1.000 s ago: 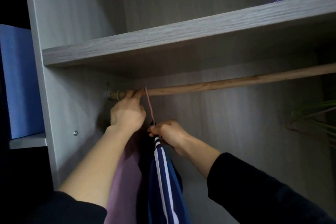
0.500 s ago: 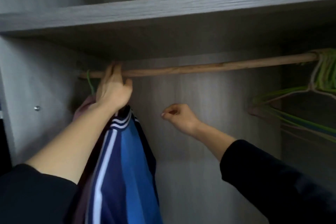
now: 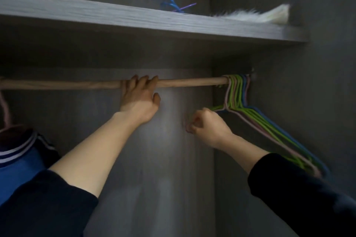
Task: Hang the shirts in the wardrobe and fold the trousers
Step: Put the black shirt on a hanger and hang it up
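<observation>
Your left grip [image 3: 140, 96] has slid rightward along the wooden rod [image 3: 188, 81] since the earlier frame. It has left the blue striped shirt [image 3: 18, 159] at the far left, and your right grip [image 3: 208, 127] has come close to the bundle of empty hangers [image 3: 238, 92].

That shirt hangs from a pink hanger [image 3: 5, 110] hooked over the rod's left end, so it looks finished. No trousers are in view.

Your left fingers [image 3: 146, 81] curl over the top of the rod with the thumb apart below it, most likely to steady your reach. Your right grip is drawn into a loose fist with nothing visible in it. It sits just beside the hangers' sloping shoulders, but blur hides whether it touches them. You are probably after a hanger for the next shirt.

The hangers are crowded against the right wall, which keeps the middle of the rod free. They are thin coated wire in green, pink and blue, so they are likely slick and prone to tangling; pick one hook apart from the others.

The rod is round, pale, matt wood. The shirt is soft knit with white stripes at the collar. The shelf [image 3: 134, 17] above is grey wood-grain board, and on it lie blue loops [image 3: 167, 1] and something white and fluffy [image 3: 265, 15].
</observation>
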Demonstrator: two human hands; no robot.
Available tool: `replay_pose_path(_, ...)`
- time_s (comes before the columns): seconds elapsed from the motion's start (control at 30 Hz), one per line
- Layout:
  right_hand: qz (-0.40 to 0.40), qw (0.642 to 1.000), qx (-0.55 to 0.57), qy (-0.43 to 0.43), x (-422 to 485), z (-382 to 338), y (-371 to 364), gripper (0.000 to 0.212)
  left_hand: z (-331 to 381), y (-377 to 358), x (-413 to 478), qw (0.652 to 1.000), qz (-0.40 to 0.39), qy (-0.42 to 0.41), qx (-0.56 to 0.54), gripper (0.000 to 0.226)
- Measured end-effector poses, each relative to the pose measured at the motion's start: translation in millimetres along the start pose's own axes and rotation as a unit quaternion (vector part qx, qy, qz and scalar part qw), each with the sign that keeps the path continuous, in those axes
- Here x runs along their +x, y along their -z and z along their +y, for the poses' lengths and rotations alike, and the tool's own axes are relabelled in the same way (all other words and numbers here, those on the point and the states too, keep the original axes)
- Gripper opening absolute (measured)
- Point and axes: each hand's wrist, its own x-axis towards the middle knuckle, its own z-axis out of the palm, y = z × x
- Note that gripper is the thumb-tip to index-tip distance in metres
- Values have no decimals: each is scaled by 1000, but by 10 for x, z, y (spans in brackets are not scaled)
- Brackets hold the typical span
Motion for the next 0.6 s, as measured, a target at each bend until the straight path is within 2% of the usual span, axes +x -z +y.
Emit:
replay_pose_path(0.13,47,989,-141,-14,-45,396,248,28,127,-152,155,999,39,-4,6,62)
replay_pose_path(0.23,75,959,-273,-22,-55,615,378,32,117,-240,190,997,73,1,-4,58)
replay_pose_path(0.37,44,923,-382,-6,-50,735,412,43,100,-283,196,995,97,-5,-11,56)
replay_pose_path(0.5,19,903,-428,11,6,691,422,39,97,-249,196,996,84,4,-15,60)
replay_pose_path(0.53,17,907,-422,4,15,657,436,36,98,-241,195,997,80,6,-16,61)
replay_pose_path(0.6,10,935,-352,-38,17,568,469,33,102,-233,194,997,74,7,-15,58)
